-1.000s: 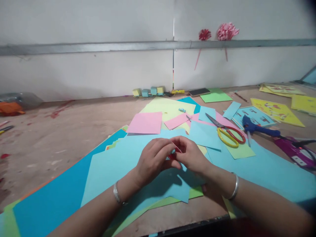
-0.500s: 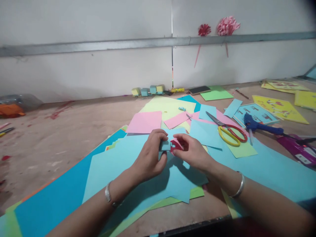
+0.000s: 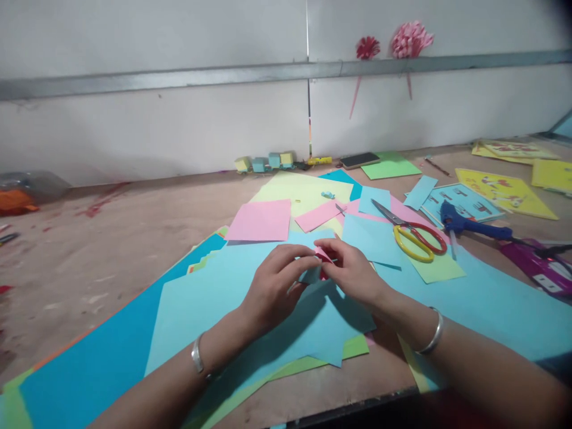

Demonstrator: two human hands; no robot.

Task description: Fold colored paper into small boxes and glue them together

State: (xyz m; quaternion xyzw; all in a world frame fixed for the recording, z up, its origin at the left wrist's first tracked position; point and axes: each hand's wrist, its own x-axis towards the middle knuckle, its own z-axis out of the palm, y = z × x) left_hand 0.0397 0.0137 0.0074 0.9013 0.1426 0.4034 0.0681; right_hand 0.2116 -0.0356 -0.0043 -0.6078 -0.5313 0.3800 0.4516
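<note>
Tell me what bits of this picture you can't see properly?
Head view:
- Folded paper piece: mostly covered by the fingers of the left hand and right hand, so its shape is unclear.
- Purple object: cut off by the right edge.
- Orange thing: cut off by the left edge and blurred.
- Small blocks by the wall: too small to identify.

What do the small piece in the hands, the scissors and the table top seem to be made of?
The small folded piece: matt coloured paper, light blue with red, pinched by left hand and right hand; scissors: grey metal blades, glossy yellow and red handles, probably plastic; table top: probably bare wood board, dull brown, scuffed.
</note>
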